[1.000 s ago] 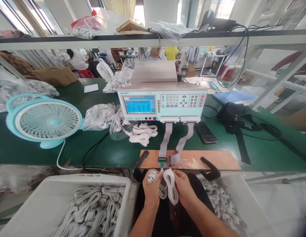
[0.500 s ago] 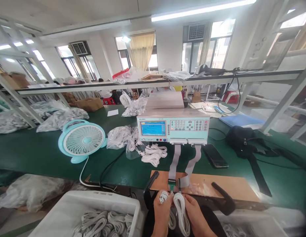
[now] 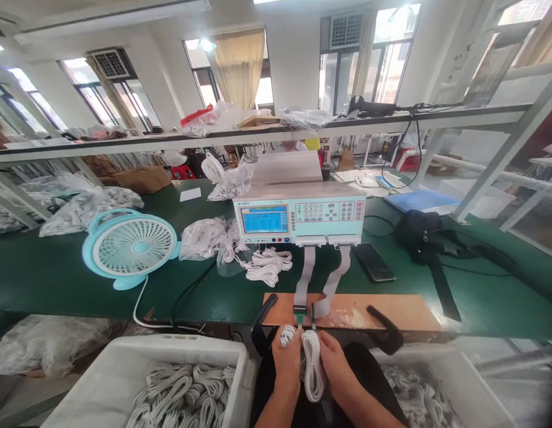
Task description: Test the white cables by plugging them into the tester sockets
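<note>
My left hand (image 3: pixel 287 351) is closed around a coiled white cable (image 3: pixel 287 336), its fingertips at the small green circuit board (image 3: pixel 300 318) on the end of a grey ribbon cable (image 3: pixel 305 276). Close beside it, my right hand (image 3: pixel 333 356) is closed on the plug end of a looped white cable bundle (image 3: pixel 312 365), which hangs down between the hands. That plug end meets the dark connector of the second ribbon cable (image 3: pixel 333 282). Both ribbons run up to the test instrument (image 3: pixel 302 217) with a lit blue screen. My fingers partly hide the plugs.
A wooden board (image 3: pixel 347 309) lies at the bench edge between black chair armrests (image 3: pixel 263 324). White bins (image 3: pixel 182 345) of bundled cables stand left and right below. On the green bench are a blue fan (image 3: pixel 141 246), a phone (image 3: pixel 374 261), a black bag (image 3: pixel 420 232) and loose white cables (image 3: pixel 267 267).
The camera view has shifted, so the bench things sit higher and further left. The instrument's screen now displays a table-like layout. Both hands keep their grip at the connectors.
</note>
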`<state>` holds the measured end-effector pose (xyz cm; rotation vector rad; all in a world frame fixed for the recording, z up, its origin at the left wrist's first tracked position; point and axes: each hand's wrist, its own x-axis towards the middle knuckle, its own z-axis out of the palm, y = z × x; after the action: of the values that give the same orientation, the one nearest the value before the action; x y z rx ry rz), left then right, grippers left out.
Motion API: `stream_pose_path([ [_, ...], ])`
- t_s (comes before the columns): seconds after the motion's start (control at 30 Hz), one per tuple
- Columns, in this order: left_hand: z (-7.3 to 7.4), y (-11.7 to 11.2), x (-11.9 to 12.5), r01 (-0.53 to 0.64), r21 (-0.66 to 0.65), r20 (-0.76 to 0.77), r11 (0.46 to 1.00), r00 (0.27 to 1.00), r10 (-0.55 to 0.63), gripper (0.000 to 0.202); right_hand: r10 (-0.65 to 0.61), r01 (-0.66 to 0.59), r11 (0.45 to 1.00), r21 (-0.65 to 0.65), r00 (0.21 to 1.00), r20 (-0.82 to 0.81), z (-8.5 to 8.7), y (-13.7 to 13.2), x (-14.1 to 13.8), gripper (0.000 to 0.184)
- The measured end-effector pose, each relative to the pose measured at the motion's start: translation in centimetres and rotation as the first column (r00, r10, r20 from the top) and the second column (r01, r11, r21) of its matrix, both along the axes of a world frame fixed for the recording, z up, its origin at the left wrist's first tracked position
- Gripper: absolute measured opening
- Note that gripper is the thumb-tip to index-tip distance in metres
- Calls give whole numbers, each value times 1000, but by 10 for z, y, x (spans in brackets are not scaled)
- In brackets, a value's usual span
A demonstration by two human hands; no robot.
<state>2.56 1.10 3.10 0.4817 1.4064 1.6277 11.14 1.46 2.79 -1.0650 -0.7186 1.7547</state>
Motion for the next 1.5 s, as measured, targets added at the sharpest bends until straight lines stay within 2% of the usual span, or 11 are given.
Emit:
stream_pose_path([
  [0.13,1,-11,10,-1,-10,45,1000,999,1,26,95,-96,995,20,994,57,12,-12,10,34],
  [0.27,-1,-37,16,242,-61,181,968,957,-228,26,286,-312,949,41,911,297,13,-15,70,32],
  [0.37,-1,-54,13,419,-111,347,901,866,-360,34,341,-473,881,10,650,679,-1,-11,142,25],
  [0.47,0,-61,12,488,-115,453,865,801,-392,40,106,-392,918,57,382,918,-9,-13,186,9],
  [0.6,6,-59,26,599,-62,526,798,699,-484,41,208,-549,813,193,583,786,12,-26,153,31],
  [0.7,16,-58,39,617,-62,421,785,729,-539,29,296,-606,736,301,688,663,30,-31,108,40],
  [0.83,25,-61,35,556,-104,60,825,831,-553,17,284,-513,801,309,780,558,25,-33,85,23],
  [1.0,18,-65,19,654,-31,-117,756,749,-652,24,333,-424,875,235,878,345,7,-37,88,21],
  [1.13,7,-65,20,601,-29,-61,799,797,-601,22,238,-437,833,339,837,494,13,-37,88,25],
  [1.27,-2,-67,22,525,-52,-12,850,850,-526,18,34,-562,648,514,696,717,18,-38,87,33],
  [1.5,-7,-70,16,420,-98,-1,902,906,-422,18,-159,-656,461,598,602,782,18,-47,79,7],
])
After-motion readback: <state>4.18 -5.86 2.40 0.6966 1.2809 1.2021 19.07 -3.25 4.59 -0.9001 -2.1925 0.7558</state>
